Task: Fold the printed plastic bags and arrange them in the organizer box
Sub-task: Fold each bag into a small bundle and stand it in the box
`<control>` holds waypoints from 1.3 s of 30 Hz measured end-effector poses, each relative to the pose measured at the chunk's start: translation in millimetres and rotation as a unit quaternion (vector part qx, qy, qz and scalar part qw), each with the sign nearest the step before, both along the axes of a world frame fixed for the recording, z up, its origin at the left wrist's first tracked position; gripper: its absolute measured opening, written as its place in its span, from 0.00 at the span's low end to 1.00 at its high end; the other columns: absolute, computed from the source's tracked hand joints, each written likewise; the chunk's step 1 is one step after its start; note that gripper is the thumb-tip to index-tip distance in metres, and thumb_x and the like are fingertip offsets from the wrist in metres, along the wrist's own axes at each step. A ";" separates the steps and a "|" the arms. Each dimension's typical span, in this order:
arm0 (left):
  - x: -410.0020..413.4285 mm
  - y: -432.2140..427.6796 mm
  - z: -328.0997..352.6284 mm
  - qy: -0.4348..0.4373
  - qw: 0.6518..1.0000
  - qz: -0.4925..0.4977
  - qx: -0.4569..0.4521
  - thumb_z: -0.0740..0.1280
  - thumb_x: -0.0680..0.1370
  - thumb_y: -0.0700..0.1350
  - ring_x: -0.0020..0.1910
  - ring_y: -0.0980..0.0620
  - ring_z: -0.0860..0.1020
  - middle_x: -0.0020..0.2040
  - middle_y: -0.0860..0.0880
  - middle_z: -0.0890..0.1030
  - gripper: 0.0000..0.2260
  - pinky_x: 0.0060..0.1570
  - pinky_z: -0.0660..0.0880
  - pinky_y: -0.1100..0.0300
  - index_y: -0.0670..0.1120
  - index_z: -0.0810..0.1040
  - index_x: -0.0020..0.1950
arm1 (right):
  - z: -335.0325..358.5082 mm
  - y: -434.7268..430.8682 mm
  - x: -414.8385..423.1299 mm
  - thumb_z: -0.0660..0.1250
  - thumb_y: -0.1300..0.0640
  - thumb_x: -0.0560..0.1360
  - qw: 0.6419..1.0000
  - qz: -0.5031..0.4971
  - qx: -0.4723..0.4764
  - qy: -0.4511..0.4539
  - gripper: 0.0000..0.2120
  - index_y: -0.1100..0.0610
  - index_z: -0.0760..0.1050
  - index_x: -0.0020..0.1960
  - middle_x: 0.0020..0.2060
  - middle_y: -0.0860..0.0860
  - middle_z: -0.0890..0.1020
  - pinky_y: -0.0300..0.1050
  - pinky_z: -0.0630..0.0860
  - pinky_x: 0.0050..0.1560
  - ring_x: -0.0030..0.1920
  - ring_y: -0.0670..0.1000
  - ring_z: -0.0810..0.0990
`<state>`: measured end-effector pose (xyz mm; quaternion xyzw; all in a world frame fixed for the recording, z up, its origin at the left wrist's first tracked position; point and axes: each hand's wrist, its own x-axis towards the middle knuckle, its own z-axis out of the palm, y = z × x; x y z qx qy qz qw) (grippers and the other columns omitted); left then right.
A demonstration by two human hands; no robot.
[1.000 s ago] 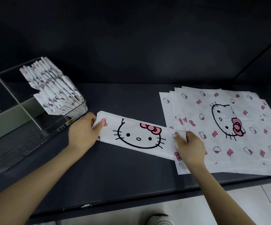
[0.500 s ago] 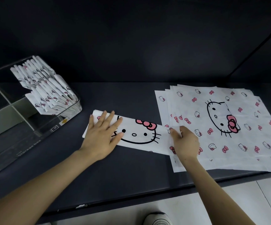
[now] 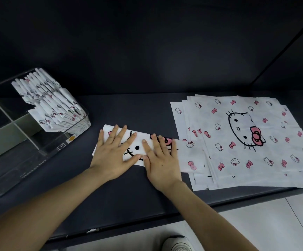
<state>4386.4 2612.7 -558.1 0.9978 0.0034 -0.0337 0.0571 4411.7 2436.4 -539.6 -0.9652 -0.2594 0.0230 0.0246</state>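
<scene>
Head view: the left hand and right hand lie palm down, side by side, both with fingers straight and spread, pressing flat on one bag. The bag is folded into a long narrow strip and lies on the dark counter. The left hand covers its left part and the right hand its middle, with the thumbs just beside each other. A cat face with a pink bow shows between and around the fingers. The strip's right end overlaps the left edge of a stack of flat, unfolded bags with the same print, fanned slightly on the counter's right side. Left of the hands, near the strip's left end, stands a clear box with dividers. Folded bags lean in a packed row in its far right corner. Below the counter's front edge, a light floor and the toe of a shoe show.
</scene>
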 end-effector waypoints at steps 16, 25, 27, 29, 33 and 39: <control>-0.1 1.6 2.9 -0.013 1.000 -0.014 -0.010 0.41 0.74 0.71 0.78 0.48 0.48 0.79 0.49 0.53 0.35 0.73 0.39 0.43 0.57 0.55 0.77 | 15.5 -87.8 15.5 0.48 0.50 0.80 0.988 -0.113 0.032 -0.099 0.25 0.61 0.79 0.59 0.57 0.57 0.82 0.61 0.61 0.67 0.57 0.60 0.80; 17.3 24.3 12.8 0.034 0.990 -0.139 0.001 0.26 0.66 0.75 0.74 0.55 0.31 0.77 0.55 0.38 0.39 0.72 0.31 0.49 0.61 0.37 0.74 | 37.5 -88.4 41.5 0.69 0.46 0.73 0.967 -0.151 0.071 0.193 0.10 0.49 0.72 0.48 0.38 0.43 0.74 0.42 0.69 0.49 0.45 0.49 0.75; 20.6 27.7 12.5 0.048 0.986 -0.162 0.007 0.27 0.67 0.75 0.74 0.55 0.31 0.78 0.55 0.38 0.38 0.73 0.31 0.49 0.62 0.37 0.74 | 39.9 -87.5 35.7 0.69 0.46 0.73 0.966 -0.144 0.073 0.201 0.14 0.49 0.68 0.36 0.32 0.44 0.70 0.39 0.65 0.38 0.39 0.49 0.72; 23.7 31.1 12.9 0.061 0.983 -0.175 0.005 0.31 0.69 0.75 0.74 0.55 0.31 0.78 0.54 0.38 0.35 0.72 0.31 0.49 0.62 0.37 0.74 | 42.3 -86.2 27.7 0.69 0.48 0.73 0.972 -0.128 0.074 0.185 0.16 0.50 0.66 0.32 0.32 0.46 0.70 0.35 0.62 0.35 0.38 0.49 0.71; 10.1 20.4 22.7 -0.062 0.979 -0.190 -0.042 0.42 0.79 0.67 0.78 0.52 0.43 0.79 0.50 0.51 0.29 0.74 0.39 0.51 0.57 0.51 0.78 | 44.4 -87.8 8.1 0.71 0.53 0.72 0.945 -0.182 0.182 0.203 0.12 0.53 0.70 0.35 0.31 0.47 0.74 0.39 0.66 0.34 0.34 0.47 0.73; -54.1 -28.4 23.8 0.039 0.923 -0.214 -0.318 0.51 0.77 0.69 0.76 0.64 0.48 0.76 0.61 0.57 0.28 0.74 0.43 0.65 0.63 0.56 0.76 | 40.1 -93.5 -24.0 0.75 0.64 0.68 0.798 -0.318 0.362 0.363 0.13 0.61 0.71 0.33 0.27 0.51 0.72 0.38 0.67 0.31 0.30 0.49 0.70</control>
